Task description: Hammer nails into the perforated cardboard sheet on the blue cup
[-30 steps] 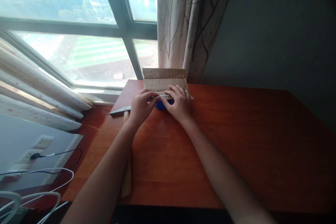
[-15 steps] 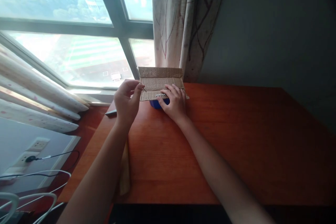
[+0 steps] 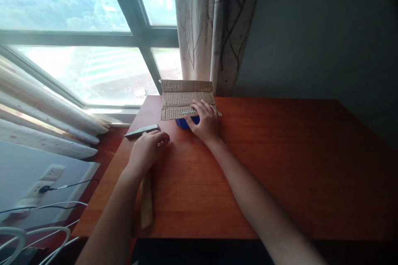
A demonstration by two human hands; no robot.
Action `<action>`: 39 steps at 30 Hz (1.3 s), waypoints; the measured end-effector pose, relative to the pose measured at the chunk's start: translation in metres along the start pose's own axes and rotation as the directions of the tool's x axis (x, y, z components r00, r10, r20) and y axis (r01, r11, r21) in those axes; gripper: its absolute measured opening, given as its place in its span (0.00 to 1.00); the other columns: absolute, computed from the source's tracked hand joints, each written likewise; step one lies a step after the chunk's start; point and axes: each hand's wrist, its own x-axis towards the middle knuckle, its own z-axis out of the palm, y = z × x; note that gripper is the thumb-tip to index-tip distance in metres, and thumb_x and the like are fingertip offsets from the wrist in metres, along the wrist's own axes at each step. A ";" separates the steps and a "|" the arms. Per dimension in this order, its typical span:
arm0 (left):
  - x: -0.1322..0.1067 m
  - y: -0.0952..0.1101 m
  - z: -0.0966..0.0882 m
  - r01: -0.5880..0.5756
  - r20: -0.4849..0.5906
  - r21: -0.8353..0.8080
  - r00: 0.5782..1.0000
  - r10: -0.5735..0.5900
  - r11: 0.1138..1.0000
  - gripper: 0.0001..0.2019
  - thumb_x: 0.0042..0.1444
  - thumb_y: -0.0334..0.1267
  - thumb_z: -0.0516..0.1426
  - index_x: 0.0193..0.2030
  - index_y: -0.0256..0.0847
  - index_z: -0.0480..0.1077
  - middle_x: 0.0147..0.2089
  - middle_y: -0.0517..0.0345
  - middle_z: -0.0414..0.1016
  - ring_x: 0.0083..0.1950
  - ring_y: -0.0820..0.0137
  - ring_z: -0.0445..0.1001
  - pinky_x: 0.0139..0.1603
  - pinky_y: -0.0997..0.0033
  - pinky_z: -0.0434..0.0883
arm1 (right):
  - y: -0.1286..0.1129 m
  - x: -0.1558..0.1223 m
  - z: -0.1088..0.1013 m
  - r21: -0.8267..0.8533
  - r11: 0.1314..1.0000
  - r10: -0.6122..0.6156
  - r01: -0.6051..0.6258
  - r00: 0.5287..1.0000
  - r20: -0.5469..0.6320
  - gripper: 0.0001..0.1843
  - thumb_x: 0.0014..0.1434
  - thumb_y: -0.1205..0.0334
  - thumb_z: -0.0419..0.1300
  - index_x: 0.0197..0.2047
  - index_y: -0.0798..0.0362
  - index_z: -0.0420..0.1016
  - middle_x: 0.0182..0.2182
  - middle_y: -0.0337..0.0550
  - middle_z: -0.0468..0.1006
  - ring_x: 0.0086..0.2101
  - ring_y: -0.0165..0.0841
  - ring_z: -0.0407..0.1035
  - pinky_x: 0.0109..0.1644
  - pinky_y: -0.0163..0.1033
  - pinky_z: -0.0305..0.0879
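A folded piece of perforated cardboard (image 3: 185, 96) stands at the far edge of the wooden table (image 3: 280, 165), resting on a blue object (image 3: 183, 122). My right hand (image 3: 205, 122) lies on the cardboard's lower right part, fingers spread flat and pressing it down. My left hand (image 3: 147, 149) is lowered to the table, left of and nearer than the cardboard, fingers pinched on a small thin metal piece (image 3: 163, 142) that I cannot name. A pale wooden handle (image 3: 146, 201) lies under my left wrist. A dark flat bar (image 3: 141, 131) lies just beyond my left hand.
A patterned curtain (image 3: 211, 29) hangs behind the cardboard beside a large window (image 3: 77, 29). A grey wall stands on the right. At the lower left are wall sockets (image 3: 49, 172) with a black cable and white cables (image 3: 40, 232).
My left hand left the cardboard, rose with something pinched, then came down to the table on the left. The right hand stayed on the cardboard.
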 end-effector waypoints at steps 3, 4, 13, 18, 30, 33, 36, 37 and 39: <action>-0.003 -0.003 0.002 0.000 0.026 0.031 1.000 0.000 1.000 0.13 0.62 0.44 0.52 0.37 0.45 0.77 0.40 0.54 0.79 0.39 0.63 0.76 0.32 0.69 0.61 | 0.001 -0.001 0.000 0.004 1.000 -0.002 0.002 1.000 -0.011 0.22 0.64 0.44 0.57 0.53 0.49 0.75 0.60 0.44 0.75 0.63 0.44 0.61 0.69 0.54 0.49; -0.004 -0.004 0.003 0.001 0.029 0.036 1.000 -0.002 0.999 0.13 0.62 0.44 0.52 0.38 0.46 0.77 0.40 0.54 0.79 0.39 0.62 0.76 0.32 0.69 0.61 | 0.001 -0.001 0.000 0.005 1.000 -0.005 0.005 1.000 -0.014 0.22 0.64 0.44 0.57 0.52 0.49 0.75 0.60 0.44 0.75 0.63 0.45 0.62 0.69 0.54 0.48; -0.010 -0.003 0.004 0.005 -0.004 0.075 1.000 -0.005 0.997 0.13 0.62 0.41 0.52 0.38 0.46 0.78 0.44 0.54 0.80 0.40 0.61 0.77 0.35 0.67 0.65 | 0.001 -0.001 0.001 0.002 1.000 -0.013 0.013 1.000 -0.011 0.22 0.63 0.44 0.57 0.52 0.49 0.76 0.60 0.44 0.75 0.63 0.45 0.61 0.69 0.54 0.49; -0.010 -0.007 0.007 -0.013 -0.027 0.062 1.000 0.015 0.998 0.12 0.62 0.43 0.54 0.40 0.45 0.78 0.44 0.53 0.80 0.39 0.61 0.78 0.34 0.67 0.67 | 0.002 -0.001 0.001 0.018 1.000 -0.004 0.005 1.000 -0.020 0.21 0.63 0.44 0.58 0.52 0.49 0.76 0.59 0.43 0.75 0.63 0.44 0.62 0.68 0.53 0.50; 0.026 0.020 -0.027 -0.116 -0.429 -0.336 0.903 -0.042 0.934 0.09 0.60 0.42 0.59 0.41 0.42 0.78 0.35 0.57 0.79 0.32 0.71 0.75 0.36 0.72 0.72 | 0.001 -0.001 0.000 0.015 1.000 -0.006 0.007 1.000 -0.026 0.20 0.63 0.45 0.58 0.51 0.48 0.76 0.59 0.43 0.76 0.63 0.45 0.62 0.68 0.54 0.51; 0.048 0.030 -0.024 -0.200 -0.400 -0.319 0.914 0.059 0.926 0.08 0.59 0.41 0.60 0.40 0.40 0.78 0.35 0.56 0.78 0.35 0.70 0.75 0.37 0.71 0.72 | 0.000 -0.001 0.000 0.023 1.000 -0.001 0.001 1.000 -0.012 0.20 0.63 0.45 0.58 0.51 0.48 0.76 0.59 0.43 0.75 0.63 0.44 0.61 0.68 0.54 0.51; 0.065 0.033 -0.019 -0.213 -0.332 -0.294 0.937 0.109 0.932 0.10 0.59 0.42 0.60 0.40 0.40 0.79 0.37 0.54 0.78 0.34 0.70 0.75 0.35 0.71 0.70 | 0.000 -0.001 -0.001 0.023 1.000 0.003 -0.003 1.000 0.002 0.19 0.63 0.47 0.58 0.51 0.48 0.76 0.60 0.43 0.75 0.63 0.44 0.61 0.68 0.53 0.50; 0.068 0.034 -0.018 -0.205 -0.312 -0.278 0.943 0.114 0.938 0.10 0.59 0.43 0.60 0.39 0.40 0.79 0.37 0.53 0.78 0.34 0.69 0.75 0.35 0.70 0.70 | -0.001 -0.001 -0.002 0.021 1.000 0.003 -0.003 1.000 0.003 0.19 0.63 0.48 0.58 0.51 0.48 0.76 0.60 0.43 0.75 0.63 0.44 0.61 0.68 0.53 0.50; 0.073 0.034 -0.016 -0.193 -0.285 -0.252 0.951 0.119 0.948 0.10 0.59 0.43 0.59 0.38 0.41 0.80 0.38 0.53 0.78 0.35 0.68 0.75 0.37 0.69 0.70 | -0.002 0.000 -0.003 0.019 1.000 0.004 -0.004 1.000 0.003 0.18 0.62 0.50 0.59 0.51 0.48 0.76 0.60 0.43 0.75 0.63 0.44 0.61 0.68 0.53 0.50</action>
